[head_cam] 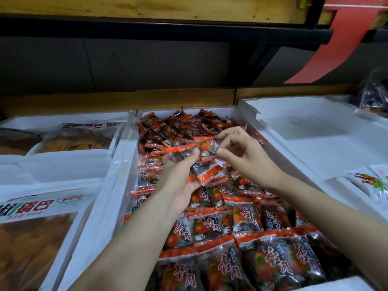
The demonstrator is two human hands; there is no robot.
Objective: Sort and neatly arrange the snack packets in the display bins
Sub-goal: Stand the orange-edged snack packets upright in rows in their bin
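At the near end of the middle bin (122,160), a white foam box, packets (258,263) with orange strips and dark clear fronts lie in tidy overlapping rows, labels up. Both forearms reach in over these rows from the bin's near edge. About halfway along the bin, the left hand (178,181) curls its fingers round a small bunch (206,175) of the same packets, held just above the rows. Just beside it, toward the bin's right wall, the right hand (243,152) pinches a single packet (206,146) between thumb and forefinger, its other fingers loosely bent; that packet hangs over the pile, close to the left fingertips. Past the hands, the far half of the bin holds a loose heap (172,127) of packets lying at all angles, up to the back wall. Touching the bin's left wall is a left bin (63,162) with large bags (37,238) of golden-brown crisps, white labels on top. Touching its right wall is a right bin (315,133), with a few pale sachets (373,183) at its right edge. Behind the middle bin runs a wooden ledge (126,99), then a dark back panel (147,64), a black rail (147,28) above it, and a red strip (340,45) hanging to the far right.
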